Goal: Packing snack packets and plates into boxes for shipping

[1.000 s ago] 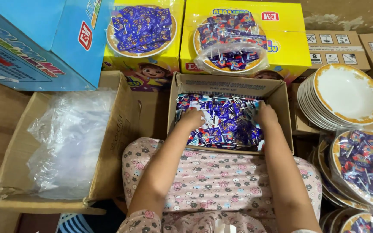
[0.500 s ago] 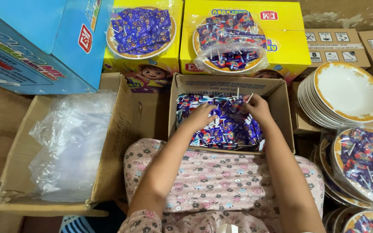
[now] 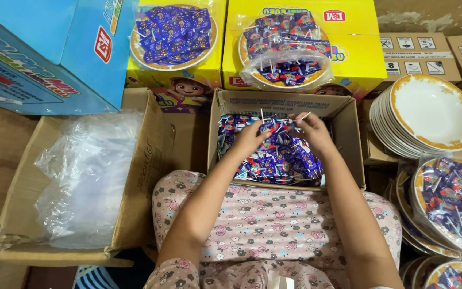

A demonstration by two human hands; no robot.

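Cardboard boxes crowded the frame; at centre I saw my left hand [image 3: 251,140] and right hand [image 3: 312,130] gripping lollipops [image 3: 279,155], gathering; lifting clear seemed next.

Open from above, the small carton [image 3: 343,115] lets each hand drop straight in; its raised back flap and the yellow boxes [image 3: 300,43] block beyond, stacked plates [image 3: 429,115] crowd the right, bag carton [image 3: 22,187] left.

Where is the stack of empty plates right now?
In the head view, the empty plates sit at the right edge, right of the lollipop box and just above the wrapped, filled plates.
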